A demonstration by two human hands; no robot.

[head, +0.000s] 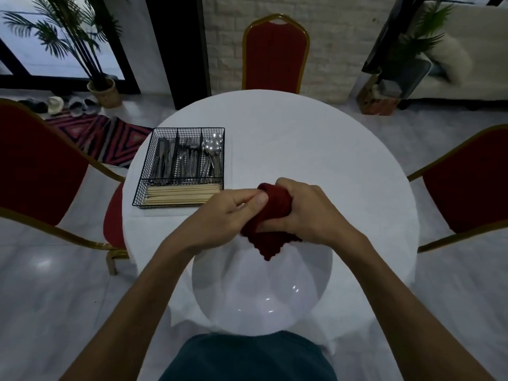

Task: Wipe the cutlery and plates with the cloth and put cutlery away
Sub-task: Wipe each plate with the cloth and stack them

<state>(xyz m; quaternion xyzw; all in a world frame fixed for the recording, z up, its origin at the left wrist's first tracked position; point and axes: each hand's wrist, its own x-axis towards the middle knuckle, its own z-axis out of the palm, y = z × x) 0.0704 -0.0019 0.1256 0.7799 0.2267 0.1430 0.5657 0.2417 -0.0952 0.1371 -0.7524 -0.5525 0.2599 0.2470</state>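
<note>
My right hand (308, 210) grips a dark red cloth (270, 215) bunched above the far rim of a large white plate (261, 298) at the table's near edge. My left hand (233, 213) pinches something thin at the cloth's left end; a sliver of metal shows by the thumb, most of it hidden in the cloth. A black wire cutlery basket (180, 167) stands to the left on the table, holding knives, forks, spoons (213, 149) and, in its front compartment, wooden chopsticks (181, 193).
The round table wears a white tablecloth (316, 149). Red chairs with gold frames stand at the far side (275, 53), left (41, 166) and right (467, 182). A potted plant (103, 90), shoes and a patterned rug lie on the floor at the back left.
</note>
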